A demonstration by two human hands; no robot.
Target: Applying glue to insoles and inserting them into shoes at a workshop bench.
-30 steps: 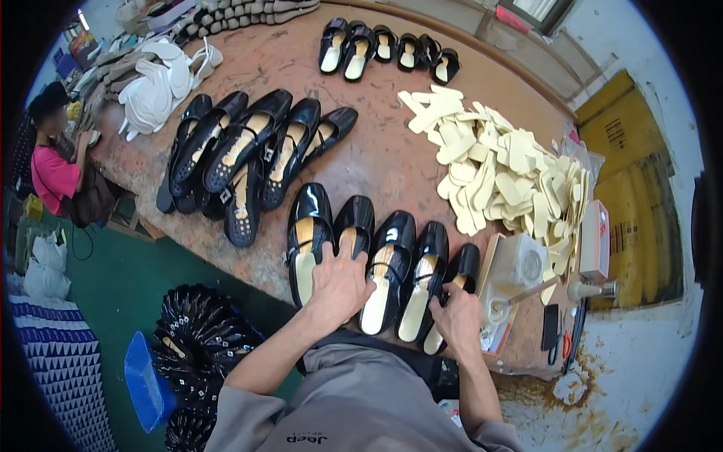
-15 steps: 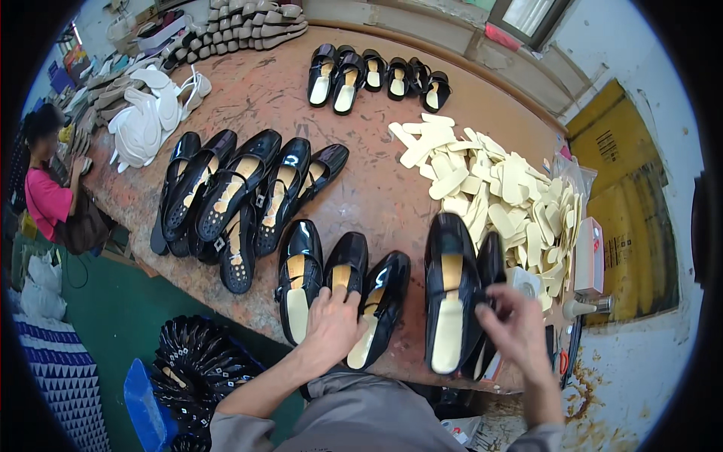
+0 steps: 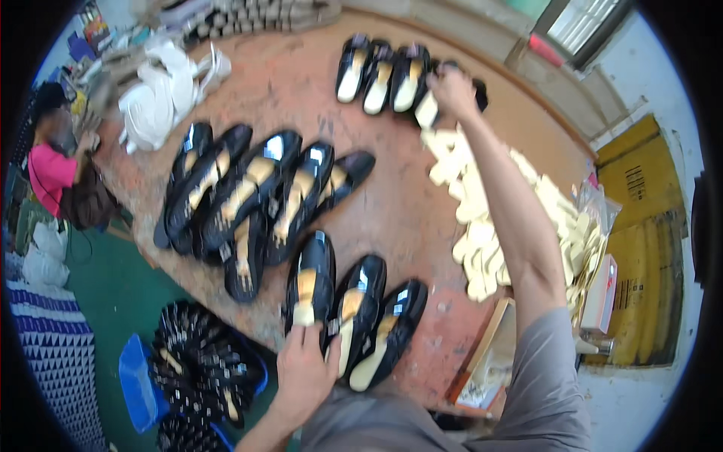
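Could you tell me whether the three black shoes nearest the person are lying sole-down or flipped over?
Sole-down. All three black shoes show their tan insoles facing up on the table, heels toward the person; the left hand rests on their heel ends.

The person is wearing a plain grey short-sleeved shirt of soft, matte cloth. The right sleeve (image 3: 553, 377) is ending just above the elbow in a loose, wide cuff that is creasing gently, and from there the right forearm is showing bare. The left forearm is showing bare as well, with no cuff reaching it. Both hands, the left hand (image 3: 303, 371) and the right hand (image 3: 452, 89), are going without gloves, and no ring, watch or band is showing on either. Grey fabric is also bunching in soft folds across the lap (image 3: 361, 422), between the two arms.
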